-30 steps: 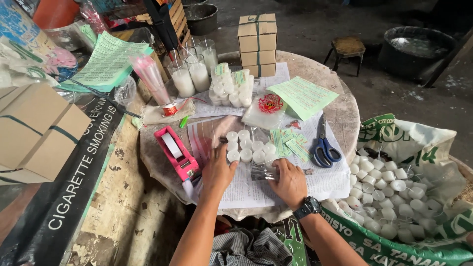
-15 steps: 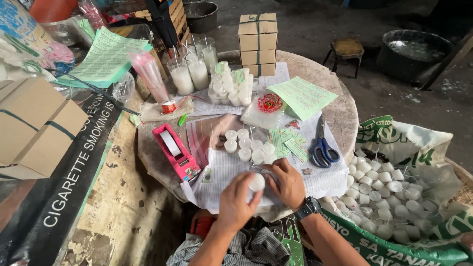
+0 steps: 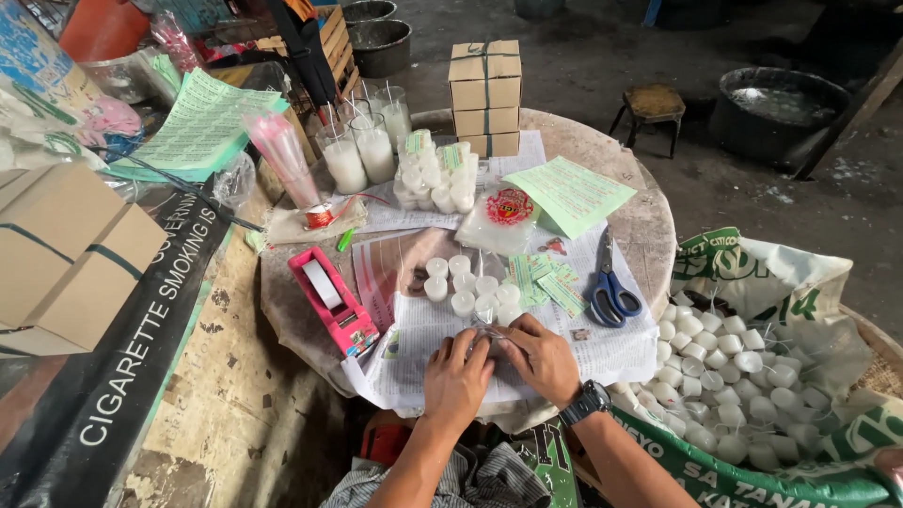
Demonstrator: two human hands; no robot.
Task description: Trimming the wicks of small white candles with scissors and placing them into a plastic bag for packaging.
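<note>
Your left hand (image 3: pixel 458 372) and right hand (image 3: pixel 544 356) now meet over the newspaper (image 3: pixel 611 348), fingers closed together around a small clear plastic bag (image 3: pixel 487 329). The white candle (image 3: pixel 489 345) your left hand lifted half a second ago is hidden between them, likely going into the bag. Just beyond sit loose candles (image 3: pixel 467 286), a pink tape dispenser (image 3: pixel 334 301) and blue scissors (image 3: pixel 609 287) on the round counter (image 3: pixel 649 221). A sack of candles (image 3: pixel 743 367) lies at your right; the concrete floor (image 3: pixel 583 66) is dim.
</note>
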